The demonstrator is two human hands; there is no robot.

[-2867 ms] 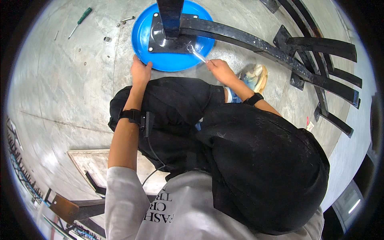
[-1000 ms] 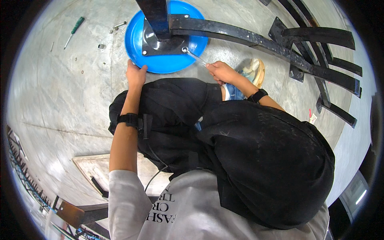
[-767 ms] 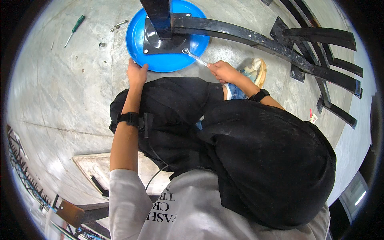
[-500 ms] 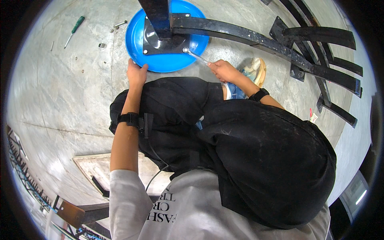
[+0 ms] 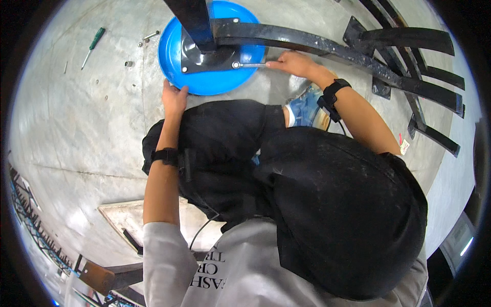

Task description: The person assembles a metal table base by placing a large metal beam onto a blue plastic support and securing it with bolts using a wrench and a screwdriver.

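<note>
A round blue dish-like disc (image 5: 208, 88) lies on the floor before me, with a black square plate (image 5: 207, 65) on it. Bolt heads show at the plate's corners. My left hand (image 5: 174, 100) is closed on the disc's near left rim, thumb on top and fingers partly hidden. In my right hand (image 5: 296, 65) is the handle end of a slim metal wrench (image 5: 251, 65). Its other end sits around the bolt at the plate's near right corner, and the wrench lies almost straight across. A black metal post (image 5: 193, 23) rises from the plate.
From the post a long black curved bar (image 5: 296, 40) runs right to more black metal frames (image 5: 409, 41). On the floor at left lie a green-handled screwdriver (image 5: 96, 41), a small metal socket (image 5: 128, 64), a bolt (image 5: 151, 35) and several small parts. A pale board (image 5: 123, 215) lies behind at left.
My right hand has swung the wrench's handle away from me, from slanting toward my foot to nearly level across. The left hand stays at the disc's rim.
</note>
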